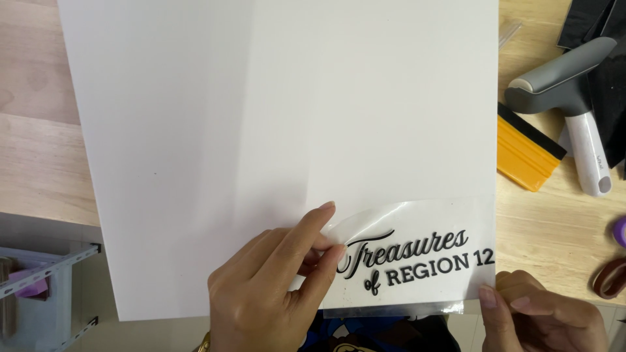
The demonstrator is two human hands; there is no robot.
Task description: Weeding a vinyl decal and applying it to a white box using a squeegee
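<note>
Clear lettered film strip (pixel 417 261) long axis left-right on white board (pixel 274 130), left hand (pixel 274 293) fingers pinching its left end, right hand (pixel 541 313) thumb pressing btm-right corner, fingers curled.

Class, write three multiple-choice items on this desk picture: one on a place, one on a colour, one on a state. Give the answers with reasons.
1. Where does the orange plastic squeegee lie?
A. right of the white board
B. on the board
C. left of it

2. What colour is the lettering on the clear transfer film?
A. red
B. black
C. gold

3. What is the left hand doing?
A. resting flat
B. pinching the film's left edge
C. holding the roller

Answers: 1 A, it lies on the wooden table past the board's right edge. 2 B, the letters are dark black. 3 B, thumb and forefinger grip the edge while the right hand steadies the right corner.
</note>
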